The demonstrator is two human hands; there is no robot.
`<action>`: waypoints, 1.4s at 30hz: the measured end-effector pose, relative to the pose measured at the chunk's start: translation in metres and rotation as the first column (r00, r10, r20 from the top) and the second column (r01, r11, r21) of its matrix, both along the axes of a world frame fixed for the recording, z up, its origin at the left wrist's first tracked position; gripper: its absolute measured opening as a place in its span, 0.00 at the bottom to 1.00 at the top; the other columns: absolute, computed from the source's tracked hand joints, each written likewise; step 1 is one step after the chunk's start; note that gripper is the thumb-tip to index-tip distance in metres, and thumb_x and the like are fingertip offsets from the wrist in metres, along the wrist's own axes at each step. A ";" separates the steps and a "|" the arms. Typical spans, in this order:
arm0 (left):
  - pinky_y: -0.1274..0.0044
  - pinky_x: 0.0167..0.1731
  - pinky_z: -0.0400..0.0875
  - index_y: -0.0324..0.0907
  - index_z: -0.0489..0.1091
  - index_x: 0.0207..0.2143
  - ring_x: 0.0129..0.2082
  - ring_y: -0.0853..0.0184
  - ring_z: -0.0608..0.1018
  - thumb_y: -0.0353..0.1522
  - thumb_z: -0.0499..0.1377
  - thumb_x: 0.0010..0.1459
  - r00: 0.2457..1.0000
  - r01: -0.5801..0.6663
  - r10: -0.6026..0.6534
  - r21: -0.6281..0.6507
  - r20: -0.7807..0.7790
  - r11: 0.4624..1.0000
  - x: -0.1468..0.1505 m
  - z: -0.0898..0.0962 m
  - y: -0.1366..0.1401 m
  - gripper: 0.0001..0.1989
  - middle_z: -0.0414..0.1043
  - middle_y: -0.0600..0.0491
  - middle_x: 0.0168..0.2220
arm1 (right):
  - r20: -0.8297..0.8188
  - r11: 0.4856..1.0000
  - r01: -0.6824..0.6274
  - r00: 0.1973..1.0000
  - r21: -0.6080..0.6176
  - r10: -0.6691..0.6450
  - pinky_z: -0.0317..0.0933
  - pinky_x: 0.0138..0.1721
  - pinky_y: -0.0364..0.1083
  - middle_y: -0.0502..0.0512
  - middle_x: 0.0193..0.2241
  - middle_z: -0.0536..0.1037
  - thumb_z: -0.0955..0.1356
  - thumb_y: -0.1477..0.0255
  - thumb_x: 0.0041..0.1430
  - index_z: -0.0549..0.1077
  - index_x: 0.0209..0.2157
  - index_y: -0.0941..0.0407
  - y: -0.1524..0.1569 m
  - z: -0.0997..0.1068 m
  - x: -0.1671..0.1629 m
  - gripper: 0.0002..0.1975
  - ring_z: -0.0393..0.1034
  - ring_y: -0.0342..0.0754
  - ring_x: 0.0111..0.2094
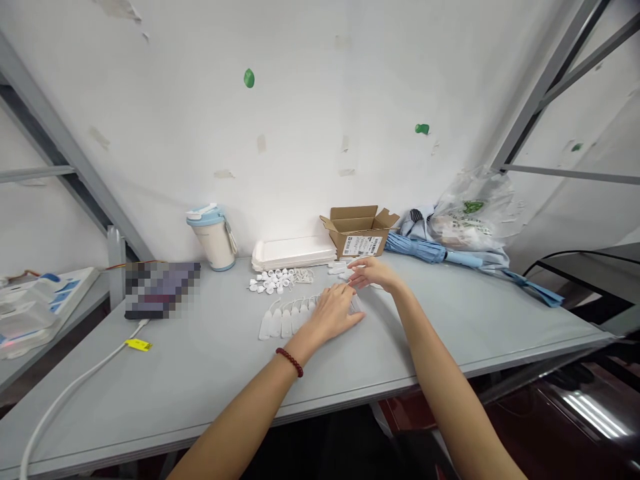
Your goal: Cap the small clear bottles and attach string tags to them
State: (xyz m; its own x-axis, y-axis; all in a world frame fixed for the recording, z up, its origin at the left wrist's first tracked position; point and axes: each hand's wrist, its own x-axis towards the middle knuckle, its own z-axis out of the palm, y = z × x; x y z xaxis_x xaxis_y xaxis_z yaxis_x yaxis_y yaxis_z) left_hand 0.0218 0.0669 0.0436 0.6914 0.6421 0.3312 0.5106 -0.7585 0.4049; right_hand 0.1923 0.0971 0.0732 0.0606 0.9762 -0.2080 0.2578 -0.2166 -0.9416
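Note:
My left hand (331, 312), a dark red bead bracelet at its wrist, lies palm down over the right end of a row of flat white tags (286, 323) with thin strings. Its thumb is stretched apart from the fingers, and a pale tag (355, 304) shows beside them. My right hand (374, 273) reaches in from the right, its fingers spread and bent close to the left fingertips. Just beyond it are more white tags (338, 267). I see nothing clearly gripped in either hand; the undersides of both are hidden.
Small white caps (273, 283) and looped strings (304, 276) lie left of my hands. Behind stand a white tray stack (295, 251), an open cardboard box (354, 237) and a tumbler (214, 240). A blue umbrella (417, 249) and plastic bag (475, 213) are right; a cable (75, 383) runs left.

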 end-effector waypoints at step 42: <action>0.72 0.47 0.67 0.37 0.74 0.39 0.45 0.62 0.76 0.23 0.49 0.53 0.850 -0.510 0.520 -0.114 0.082 0.852 -0.076 0.025 0.061 0.16 0.76 0.47 0.42 | 0.577 0.953 -0.120 0.814 0.277 -0.065 0.62 0.25 0.41 0.55 0.24 0.77 0.66 0.76 0.52 0.67 0.25 0.59 0.004 -0.009 -0.001 0.04 0.72 0.45 0.24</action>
